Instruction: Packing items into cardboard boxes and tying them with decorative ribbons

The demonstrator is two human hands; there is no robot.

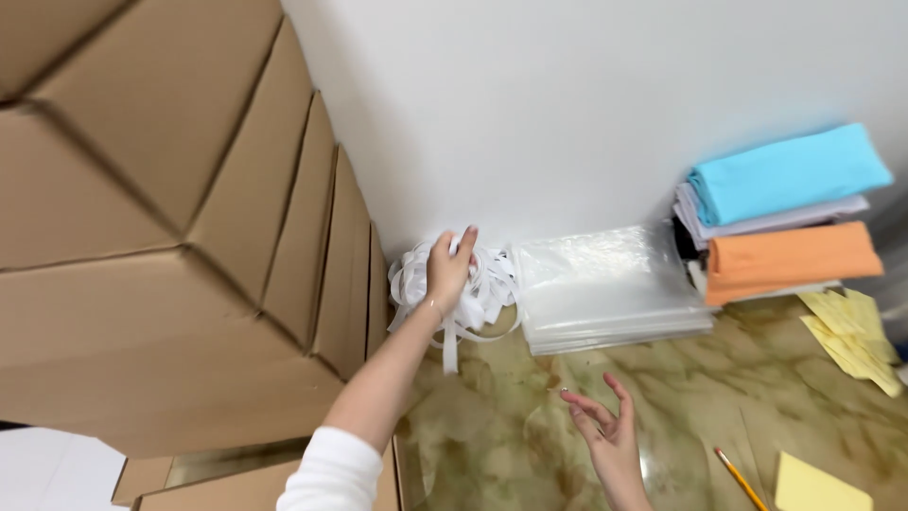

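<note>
Left hand (447, 268) clenched on white strips (482, 293) — right hand (605, 431) spread, empty — beside cardboard boxes (170, 237).

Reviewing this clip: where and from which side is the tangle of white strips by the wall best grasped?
Probably the upper loops of the white strips, from above and the front: wall behind, cardboard boxes left, clear bags right. The left hand grips there; the right hand hovers open.

The left hand (448, 268) covers part of the white ribbon pile (478, 289); the pencil (740, 478) runs off the lower frame edge
</note>
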